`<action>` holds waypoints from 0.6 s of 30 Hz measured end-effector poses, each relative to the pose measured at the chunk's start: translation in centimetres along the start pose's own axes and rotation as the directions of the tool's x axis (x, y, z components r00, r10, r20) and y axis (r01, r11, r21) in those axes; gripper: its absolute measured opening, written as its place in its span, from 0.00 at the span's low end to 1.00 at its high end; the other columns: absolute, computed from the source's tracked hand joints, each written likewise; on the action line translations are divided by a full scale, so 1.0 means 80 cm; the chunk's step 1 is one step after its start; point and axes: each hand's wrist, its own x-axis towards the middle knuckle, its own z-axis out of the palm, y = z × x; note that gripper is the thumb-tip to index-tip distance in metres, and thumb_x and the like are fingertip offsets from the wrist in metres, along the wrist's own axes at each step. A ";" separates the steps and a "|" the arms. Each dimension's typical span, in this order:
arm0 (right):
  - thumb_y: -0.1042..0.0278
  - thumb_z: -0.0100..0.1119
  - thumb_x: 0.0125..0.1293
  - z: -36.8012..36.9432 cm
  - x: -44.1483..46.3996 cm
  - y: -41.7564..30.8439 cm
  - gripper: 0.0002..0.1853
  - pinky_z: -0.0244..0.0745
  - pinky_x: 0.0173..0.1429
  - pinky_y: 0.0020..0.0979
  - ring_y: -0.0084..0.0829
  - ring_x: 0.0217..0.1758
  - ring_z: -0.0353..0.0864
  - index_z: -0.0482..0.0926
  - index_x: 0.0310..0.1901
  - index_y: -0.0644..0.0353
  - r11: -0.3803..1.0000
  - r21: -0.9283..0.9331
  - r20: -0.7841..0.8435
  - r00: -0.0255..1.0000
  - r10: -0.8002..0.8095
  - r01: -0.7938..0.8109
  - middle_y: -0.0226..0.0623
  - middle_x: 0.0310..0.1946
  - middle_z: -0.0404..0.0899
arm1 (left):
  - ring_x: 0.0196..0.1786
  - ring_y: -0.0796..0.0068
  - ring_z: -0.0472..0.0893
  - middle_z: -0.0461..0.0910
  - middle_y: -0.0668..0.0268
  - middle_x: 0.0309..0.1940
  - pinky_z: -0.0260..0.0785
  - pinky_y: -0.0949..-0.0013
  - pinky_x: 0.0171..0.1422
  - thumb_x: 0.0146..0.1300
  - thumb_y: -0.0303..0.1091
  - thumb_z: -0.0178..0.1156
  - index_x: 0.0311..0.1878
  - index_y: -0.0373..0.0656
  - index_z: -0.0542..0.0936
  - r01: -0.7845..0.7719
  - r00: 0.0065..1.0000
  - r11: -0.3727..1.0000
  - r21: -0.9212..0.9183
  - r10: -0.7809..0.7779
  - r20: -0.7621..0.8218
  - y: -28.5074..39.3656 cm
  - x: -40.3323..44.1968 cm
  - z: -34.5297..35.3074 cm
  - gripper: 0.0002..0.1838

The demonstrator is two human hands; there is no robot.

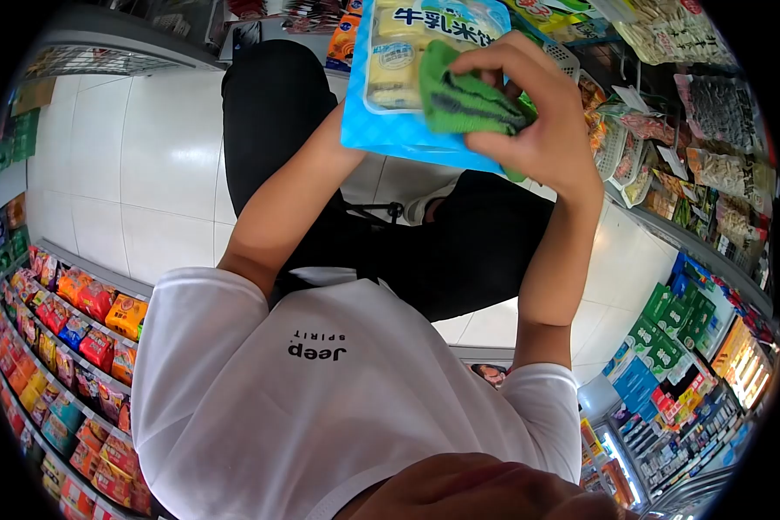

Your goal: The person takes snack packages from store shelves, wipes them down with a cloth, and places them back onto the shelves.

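Observation:
A blue bag of milk rice crackers [399,132], with pale crackers showing through its clear window, is held up over my knees. My left forearm [308,173] reaches behind the bag. The left hand and its fingers are hidden there, and the bag rests against it. Pinched between the thumb and fingers of my right hand [542,117] is a folded green cloth [455,100] with dark stripes. That cloth lies against the right part of the bag's front.
Shelves of packaged snacks [95,303] stand at the lower left. Close on the right, a rack [659,156] holds hanging bags and white baskets. Green cartons [667,329] are stacked farther right. My bent legs [277,113] are above the white tiled floor [165,191].

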 end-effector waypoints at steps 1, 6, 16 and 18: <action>0.69 0.69 0.41 0.004 0.000 -0.001 0.25 0.75 0.44 0.29 0.28 0.43 0.78 0.86 0.48 0.58 0.998 0.014 0.004 0.998 -0.062 0.062 0.32 0.39 0.77 | 0.70 0.54 0.76 0.72 0.52 0.69 0.78 0.49 0.69 0.82 0.55 0.42 0.76 0.45 0.64 0.000 1.000 1.000 0.031 0.001 -0.012 0.001 -0.001 0.003 0.30; 0.71 0.68 0.44 0.030 0.003 -0.001 0.24 0.77 0.52 0.35 0.37 0.48 0.80 0.88 0.49 0.53 0.992 -0.101 -0.015 0.997 -0.077 0.075 0.35 0.43 0.78 | 0.64 0.55 0.81 0.76 0.50 0.64 0.82 0.52 0.64 0.81 0.55 0.42 0.72 0.38 0.67 0.023 1.000 0.999 -0.028 -0.023 -0.002 -0.017 0.001 -0.022 0.31; 0.73 0.73 0.39 0.041 0.003 -0.020 0.25 0.77 0.52 0.37 0.35 0.50 0.78 0.89 0.45 0.49 0.987 0.053 0.203 0.966 -0.159 0.151 0.26 0.42 0.79 | 0.56 0.61 0.86 0.80 0.53 0.56 0.85 0.59 0.54 0.81 0.59 0.41 0.64 0.38 0.75 -0.014 0.998 0.987 -0.159 0.025 0.066 -0.052 0.002 -0.047 0.32; 0.73 0.74 0.40 0.057 0.002 -0.014 0.23 0.77 0.52 0.37 0.36 0.50 0.78 0.89 0.44 0.49 0.992 -0.021 0.062 0.991 -0.121 0.122 0.26 0.43 0.79 | 0.57 0.61 0.86 0.80 0.53 0.57 0.85 0.59 0.55 0.81 0.59 0.41 0.64 0.38 0.74 0.017 0.998 0.986 -0.165 -0.008 0.057 -0.045 -0.005 -0.044 0.32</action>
